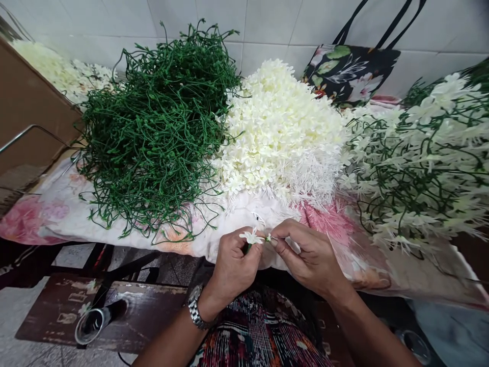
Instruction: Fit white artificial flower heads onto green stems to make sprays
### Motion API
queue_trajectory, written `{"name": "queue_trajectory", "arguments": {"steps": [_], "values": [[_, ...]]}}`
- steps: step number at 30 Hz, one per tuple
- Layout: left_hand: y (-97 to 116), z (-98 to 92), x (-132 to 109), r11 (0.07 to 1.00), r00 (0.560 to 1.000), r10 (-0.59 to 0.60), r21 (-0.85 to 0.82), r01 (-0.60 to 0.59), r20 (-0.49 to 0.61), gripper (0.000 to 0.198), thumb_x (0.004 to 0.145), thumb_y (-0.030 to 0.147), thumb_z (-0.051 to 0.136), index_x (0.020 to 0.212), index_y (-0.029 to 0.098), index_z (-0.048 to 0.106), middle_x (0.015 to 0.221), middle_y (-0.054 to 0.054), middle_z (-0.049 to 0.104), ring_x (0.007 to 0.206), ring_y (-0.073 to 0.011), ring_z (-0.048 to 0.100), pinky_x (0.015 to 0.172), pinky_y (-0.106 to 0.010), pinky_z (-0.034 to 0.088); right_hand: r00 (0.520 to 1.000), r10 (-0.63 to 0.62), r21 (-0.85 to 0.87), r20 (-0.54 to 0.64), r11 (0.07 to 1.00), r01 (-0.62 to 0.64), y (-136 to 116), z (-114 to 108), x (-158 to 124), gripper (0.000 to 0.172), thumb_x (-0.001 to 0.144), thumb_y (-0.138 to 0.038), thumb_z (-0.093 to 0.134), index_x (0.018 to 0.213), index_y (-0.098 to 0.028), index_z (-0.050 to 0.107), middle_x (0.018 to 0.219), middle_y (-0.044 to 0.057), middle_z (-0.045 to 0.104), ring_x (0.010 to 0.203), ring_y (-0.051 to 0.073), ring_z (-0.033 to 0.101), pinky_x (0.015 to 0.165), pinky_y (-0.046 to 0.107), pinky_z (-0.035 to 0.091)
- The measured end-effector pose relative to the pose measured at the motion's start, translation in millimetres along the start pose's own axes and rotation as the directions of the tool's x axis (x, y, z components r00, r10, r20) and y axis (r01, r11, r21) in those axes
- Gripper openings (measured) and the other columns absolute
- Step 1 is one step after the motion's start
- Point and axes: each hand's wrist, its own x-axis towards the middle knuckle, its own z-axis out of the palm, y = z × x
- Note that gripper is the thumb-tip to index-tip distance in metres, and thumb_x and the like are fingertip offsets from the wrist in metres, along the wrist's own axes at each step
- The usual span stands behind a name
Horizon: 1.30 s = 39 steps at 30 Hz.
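My left hand (233, 262) is closed round a thin green stem with a small white artificial flower (252, 237) at its tip. My right hand (305, 255) pinches a tiny white piece right beside that flower, fingertips almost touching the left hand's. Both hands hover at the near edge of a floral cloth (49, 214). Behind them lie a heap of loose green plastic stems (156, 127), a heap of cream-white flower heads (278, 132) and, on the right, a pile of stems with white flowers fitted (420, 163).
A floral tote bag (349, 74) leans on the tiled wall at the back. A cardboard box (26, 107) with more white flowers stands at far left. Below, a dark wooden stool (57, 311) carries a glass (91, 323). A wristwatch (195, 306) is on my left wrist.
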Motion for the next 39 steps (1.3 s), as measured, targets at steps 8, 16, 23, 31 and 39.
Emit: {"name": "queue_trajectory", "arguments": {"steps": [8, 16, 23, 31, 39], "values": [[2.1, 1.2, 2.2, 0.997, 1.000, -0.002, 0.082, 0.002, -0.010, 0.021, 0.072, 0.015, 0.049, 0.055, 0.014, 0.061, 0.053, -0.002, 0.059, 0.052, -0.0139, 0.051, 0.054, -0.023, 0.042, 0.997, -0.073, -0.061, 0.016, 0.995, 0.074, 6.0, 4.2, -1.6, 0.013, 0.083, -0.006, 0.047, 0.080, -0.016, 0.055, 0.066, 0.003, 0.058, 0.062, 0.013, 0.055, 0.055, 0.023, 0.046], [6.4, -4.6, 3.0, 0.996, 0.993, -0.089, 0.011, 0.088, 0.083, 0.019, 0.077, 0.020, 0.049, 0.070, 0.014, 0.066, 0.060, -0.001, 0.063, 0.056, -0.0138, 0.055, 0.052, -0.021, 0.042, 0.998, -0.009, 0.005, 0.061, 1.000, 0.009, 6.1, -0.8, -0.7, 0.012, 0.085, -0.009, 0.048, 0.079, -0.016, 0.056, 0.065, 0.002, 0.057, 0.061, 0.011, 0.054, 0.055, 0.022, 0.044], [7.5, -14.8, -2.4, 0.991, 0.982, -0.019, -0.126, 0.043, 0.185, 0.055, 0.071, 0.024, 0.064, 0.125, 0.021, 0.052, 0.109, -0.008, 0.065, 0.087, -0.0179, 0.061, 0.081, -0.028, 0.048, 0.999, -0.010, -0.160, -0.054, 0.987, 0.001, 4.4, -41.3, 14.5, 0.012, 0.082, -0.009, 0.049, 0.076, -0.019, 0.052, 0.065, -0.001, 0.055, 0.058, 0.011, 0.052, 0.053, 0.023, 0.042], [-6.4, -12.1, 3.6, 0.996, 1.000, 0.026, -0.083, -0.026, 0.002, 0.023, 0.076, 0.033, 0.061, 0.095, 0.019, 0.067, 0.086, -0.005, 0.067, 0.073, -0.0153, 0.060, 0.070, -0.024, 0.049, 0.761, -0.257, -0.760, -0.596, 0.487, -0.430, 30.9, -162.4, 63.6, 0.014, 0.077, -0.021, 0.052, 0.065, -0.018, 0.058, 0.061, 0.005, 0.061, 0.060, 0.020, 0.057, 0.055, 0.031, 0.042], [1.3, -5.1, 1.1, 0.996, 1.000, -0.019, -0.084, 0.018, -0.013, 0.018, 0.074, 0.032, 0.061, 0.080, 0.018, 0.071, 0.079, -0.004, 0.067, 0.071, -0.0165, 0.062, 0.062, -0.022, 0.050, 0.790, 0.103, -0.782, -0.605, 0.113, -0.613, 69.8, -217.3, 72.0, 0.020, 0.074, -0.019, 0.044, 0.072, -0.016, 0.064, 0.070, 0.012, 0.065, 0.064, 0.023, 0.059, 0.057, 0.032, 0.040]]}}
